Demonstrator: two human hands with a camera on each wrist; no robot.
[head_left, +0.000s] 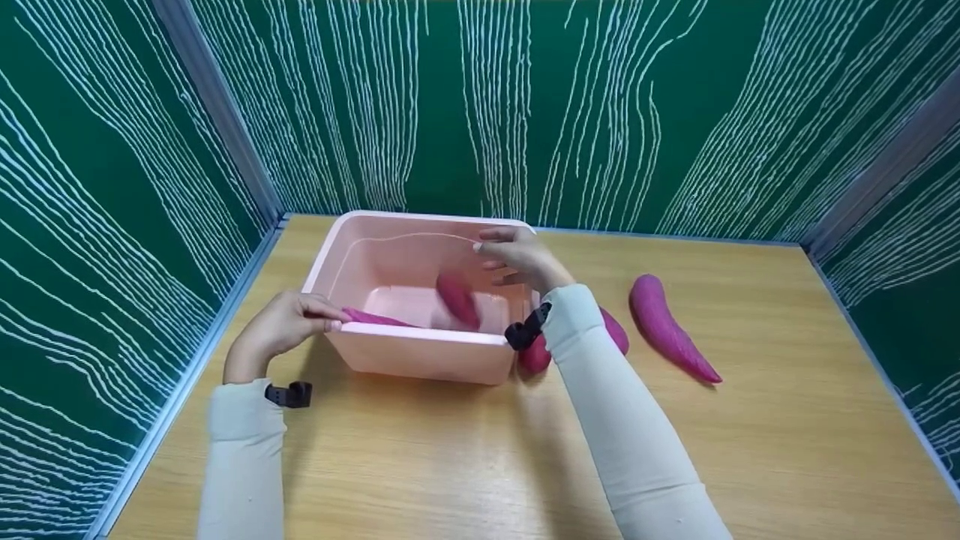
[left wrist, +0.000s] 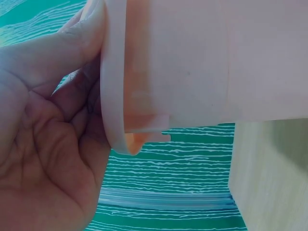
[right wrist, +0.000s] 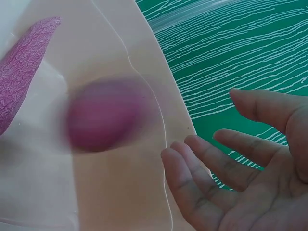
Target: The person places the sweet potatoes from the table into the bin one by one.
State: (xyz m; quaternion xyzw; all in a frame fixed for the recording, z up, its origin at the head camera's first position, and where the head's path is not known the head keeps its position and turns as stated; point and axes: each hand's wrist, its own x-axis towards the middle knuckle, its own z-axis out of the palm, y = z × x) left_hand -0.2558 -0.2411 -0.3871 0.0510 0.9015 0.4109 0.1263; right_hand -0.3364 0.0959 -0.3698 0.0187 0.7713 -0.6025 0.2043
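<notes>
A: Nearest to us is the right sleeve (head_left: 628, 405). Then?
B: The right hand (head_left: 525, 259) — spread, holding nothing — over the far right edge of the bin (head_left: 424, 358); a gap parts it from the blurred pink root (head_left: 458, 301) within the bin's edges.
A: The left hand (head_left: 280, 328)?
B: It pinches the near-left edge.

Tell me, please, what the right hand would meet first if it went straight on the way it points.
Probably the far wall of the pink bin, though depth is unclear and the right hand might pass above it.
</notes>
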